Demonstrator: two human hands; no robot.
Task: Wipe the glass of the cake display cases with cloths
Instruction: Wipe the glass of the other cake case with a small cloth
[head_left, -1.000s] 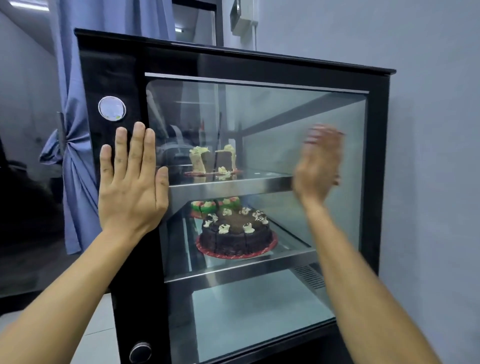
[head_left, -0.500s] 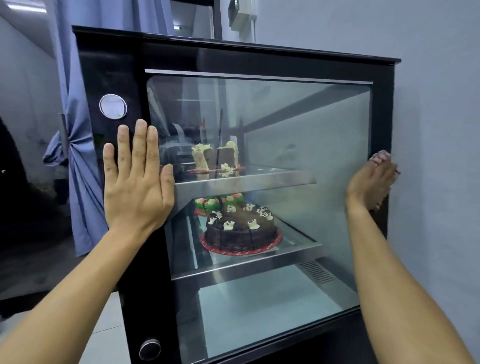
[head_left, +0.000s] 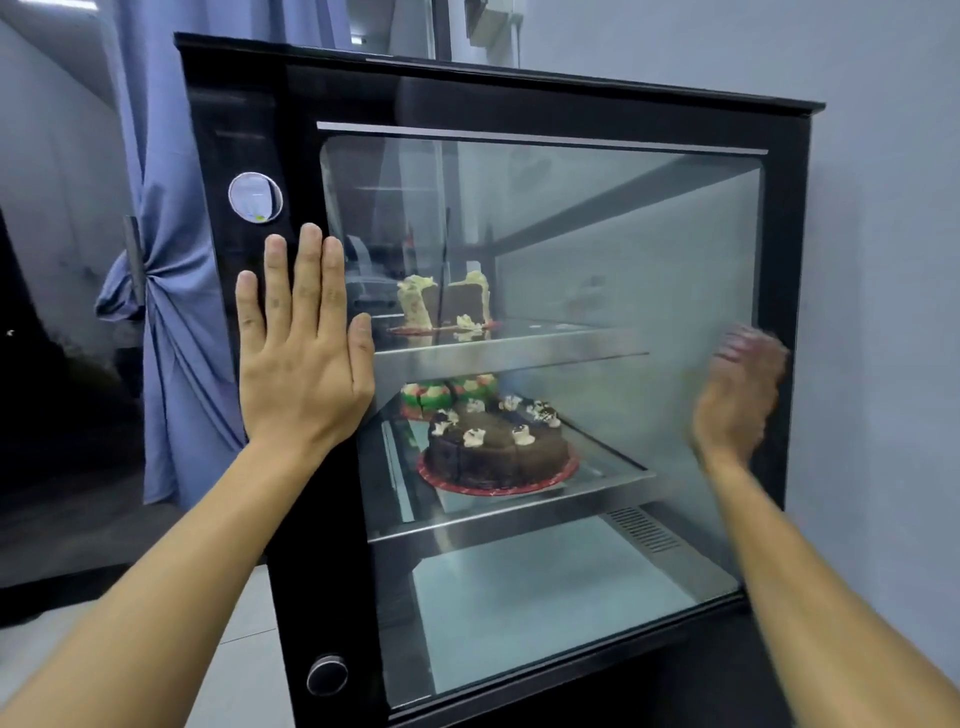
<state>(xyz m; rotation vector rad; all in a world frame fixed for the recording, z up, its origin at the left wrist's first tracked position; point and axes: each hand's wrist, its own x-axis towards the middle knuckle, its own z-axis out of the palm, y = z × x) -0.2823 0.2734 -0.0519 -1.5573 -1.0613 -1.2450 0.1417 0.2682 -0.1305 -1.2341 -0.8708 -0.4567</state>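
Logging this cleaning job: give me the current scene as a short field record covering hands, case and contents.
left hand: left hand flat, fingers straight, pressed on the black frame at the glass edge
right hand: right hand motion-blurred at the right side of the glass pane; grip unclear
cloth: none clearly visible
upper shelf: cake slices
middle shelf: chocolate cake on a red board; green and red cake behind it
bottom level: nothing visible on it
frame fittings: round display, knob

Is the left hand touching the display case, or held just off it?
Touching. The head view shows the left hand pressed flat, fingers straight, on the display case frame, thumb at the glass edge, no gap visible.
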